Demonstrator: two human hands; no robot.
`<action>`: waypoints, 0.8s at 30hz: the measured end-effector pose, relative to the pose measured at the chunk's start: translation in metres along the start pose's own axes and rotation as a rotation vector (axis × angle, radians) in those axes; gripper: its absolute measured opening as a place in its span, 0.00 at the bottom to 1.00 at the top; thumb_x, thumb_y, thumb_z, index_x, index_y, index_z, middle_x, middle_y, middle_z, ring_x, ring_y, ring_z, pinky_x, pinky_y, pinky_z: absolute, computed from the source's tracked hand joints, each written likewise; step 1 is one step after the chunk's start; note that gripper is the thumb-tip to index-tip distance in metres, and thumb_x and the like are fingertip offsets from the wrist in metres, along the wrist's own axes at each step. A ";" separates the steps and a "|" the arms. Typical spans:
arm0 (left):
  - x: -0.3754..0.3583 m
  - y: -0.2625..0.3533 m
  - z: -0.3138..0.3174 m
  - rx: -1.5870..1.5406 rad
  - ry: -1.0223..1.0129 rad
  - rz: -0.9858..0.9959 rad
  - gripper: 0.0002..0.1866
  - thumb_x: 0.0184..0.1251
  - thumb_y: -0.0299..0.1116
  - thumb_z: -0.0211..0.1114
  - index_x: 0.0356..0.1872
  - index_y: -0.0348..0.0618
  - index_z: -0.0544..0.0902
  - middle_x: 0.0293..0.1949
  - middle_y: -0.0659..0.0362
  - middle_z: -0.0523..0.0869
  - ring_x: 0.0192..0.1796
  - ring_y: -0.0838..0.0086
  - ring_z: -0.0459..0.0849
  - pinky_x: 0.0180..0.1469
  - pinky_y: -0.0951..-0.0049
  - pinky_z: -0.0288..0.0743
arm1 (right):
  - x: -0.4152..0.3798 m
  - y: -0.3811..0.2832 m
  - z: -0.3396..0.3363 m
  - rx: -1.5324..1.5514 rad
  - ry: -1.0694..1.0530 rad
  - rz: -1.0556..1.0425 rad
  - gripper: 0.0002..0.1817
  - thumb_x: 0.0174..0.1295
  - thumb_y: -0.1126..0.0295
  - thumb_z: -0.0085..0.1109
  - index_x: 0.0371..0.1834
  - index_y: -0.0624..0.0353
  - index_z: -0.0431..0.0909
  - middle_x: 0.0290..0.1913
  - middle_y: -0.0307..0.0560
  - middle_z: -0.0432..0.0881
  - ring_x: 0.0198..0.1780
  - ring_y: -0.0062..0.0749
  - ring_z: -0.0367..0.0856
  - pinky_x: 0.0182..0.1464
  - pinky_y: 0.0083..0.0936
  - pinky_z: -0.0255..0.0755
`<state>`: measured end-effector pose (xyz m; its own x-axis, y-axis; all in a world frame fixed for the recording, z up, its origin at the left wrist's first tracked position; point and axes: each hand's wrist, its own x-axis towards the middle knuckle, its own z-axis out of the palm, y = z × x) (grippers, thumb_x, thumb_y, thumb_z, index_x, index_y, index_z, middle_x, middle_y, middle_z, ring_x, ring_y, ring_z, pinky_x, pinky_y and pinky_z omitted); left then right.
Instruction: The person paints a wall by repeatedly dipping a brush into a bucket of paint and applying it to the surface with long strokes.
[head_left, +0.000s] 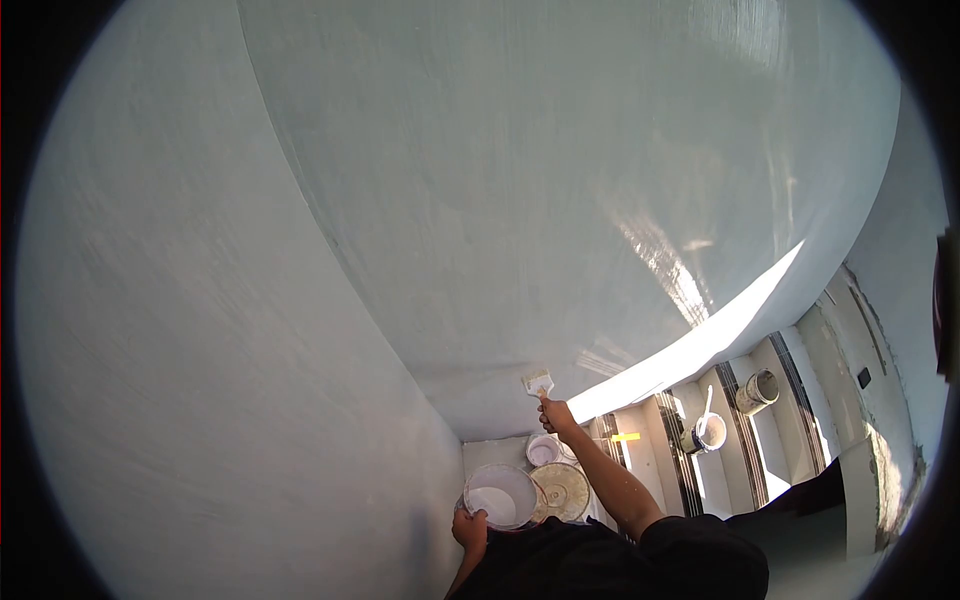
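My right hand (556, 417) is closed round the handle of a wide paintbrush (538, 383), its bristles up against or very near the pale wall (500, 250). Low in front of my body, my left hand (468, 527) grips the rim of a paint bucket (500, 492) with white paint inside. Beside that bucket lies a round, paint-stained lid or bucket top (562, 490). A smaller tub (544, 450) holding whitish paint stands just behind it.
Stairs (655, 440) with dark-striped edges run off to the right. On them stand a bucket (710, 432) with a stick or handle poking out and a stained bucket (760, 388). Another wall (200, 300) closes in on the left, meeting the front wall at a corner.
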<state>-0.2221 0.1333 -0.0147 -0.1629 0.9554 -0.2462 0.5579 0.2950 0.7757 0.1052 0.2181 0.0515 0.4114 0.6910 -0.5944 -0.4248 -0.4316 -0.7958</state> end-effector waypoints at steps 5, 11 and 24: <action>0.000 -0.003 -0.002 -0.017 0.022 -0.005 0.19 0.40 0.35 0.75 0.22 0.39 0.71 0.22 0.50 0.78 0.27 0.52 0.77 0.36 0.55 0.71 | 0.016 -0.046 0.019 0.119 -0.067 -0.024 0.15 0.77 0.57 0.46 0.32 0.50 0.68 0.19 0.31 0.64 0.14 0.17 0.53 0.16 0.21 0.43; 0.000 -0.001 -0.001 -0.037 0.032 -0.027 0.19 0.40 0.36 0.75 0.22 0.39 0.71 0.22 0.49 0.78 0.27 0.51 0.77 0.36 0.55 0.71 | -0.116 -0.209 0.063 0.269 -0.177 -0.236 0.13 0.78 0.61 0.46 0.33 0.51 0.67 0.19 0.29 0.64 0.14 0.14 0.52 0.17 0.17 0.44; 0.013 -0.003 0.008 -0.011 0.008 -0.003 0.18 0.40 0.37 0.75 0.24 0.38 0.73 0.23 0.50 0.79 0.29 0.50 0.78 0.37 0.55 0.72 | -0.332 -0.466 0.091 0.137 -0.147 -1.274 0.17 0.77 0.55 0.51 0.33 0.54 0.72 0.17 0.29 0.60 0.17 0.13 0.52 0.23 0.17 0.46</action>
<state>-0.2197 0.1447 -0.0246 -0.1716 0.9545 -0.2439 0.5485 0.2983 0.7811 0.0928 0.2425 0.6306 0.4970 0.6305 0.5962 0.1168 0.6322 -0.7660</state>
